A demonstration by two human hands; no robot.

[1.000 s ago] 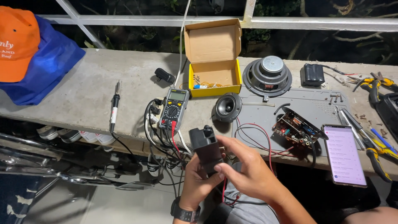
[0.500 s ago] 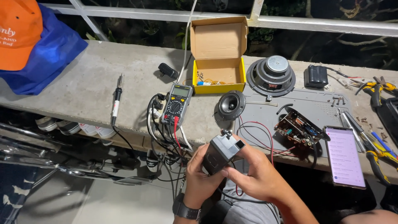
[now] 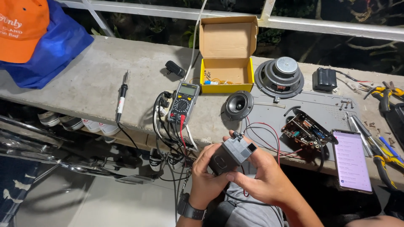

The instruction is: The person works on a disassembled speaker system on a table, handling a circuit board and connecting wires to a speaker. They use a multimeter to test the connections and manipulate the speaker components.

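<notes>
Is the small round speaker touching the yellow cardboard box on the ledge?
Apart. The head view shows a strip of bare concrete between the small round speaker and the front wall of the yellow cardboard box; the speaker lies nearer the person, just below the box.

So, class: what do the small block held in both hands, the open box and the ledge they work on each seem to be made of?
Grey block: looks like moulded plastic, matt, with crisp edges and a dull even sheen. Open box: cardboard, brown raw inside with folded flaps, yellow printed outside. Ledge: probably concrete or cement, grey, rough and mottled. Both the left hand and right hand grip the block.
</notes>
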